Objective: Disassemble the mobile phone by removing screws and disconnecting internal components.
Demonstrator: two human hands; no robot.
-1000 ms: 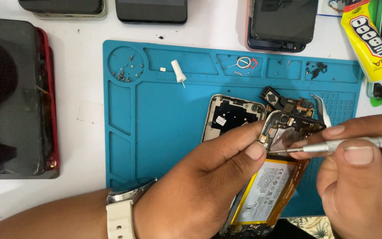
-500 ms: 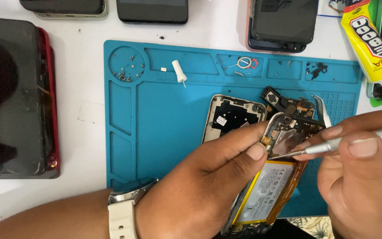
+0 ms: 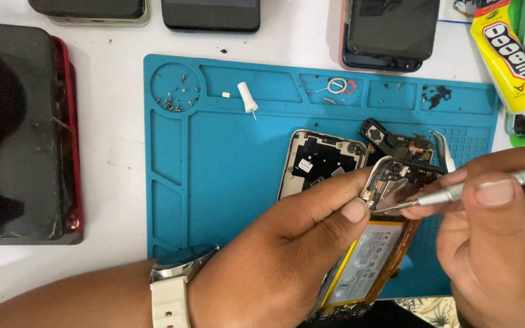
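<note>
My left hand (image 3: 287, 255) grips an opened phone (image 3: 375, 243) with its yellow-edged battery and circuit board exposed, tilted up off the blue repair mat (image 3: 214, 152). My thumb presses near the board's upper left corner. My right hand (image 3: 493, 243) holds a thin silver screwdriver (image 3: 457, 193) like a pen, its tip touching the board at the phone's top. A separate back frame (image 3: 320, 161) lies flat on the mat just behind, with a black camera part (image 3: 390, 143) and metal tweezers (image 3: 443, 152) beside it.
Small screws (image 3: 174, 97) sit in the mat's round tray, a white nozzle (image 3: 248, 98) and a wire ring (image 3: 337, 86) lie near its top. A red-cased tablet (image 3: 22, 130) is at left, several phones along the far edge (image 3: 390, 30), a yellow glue tube (image 3: 508, 58) at right.
The screwdriver tip has shifted slightly on the board and the phone has tilted a little; both hands stay in nearly the same place.
</note>
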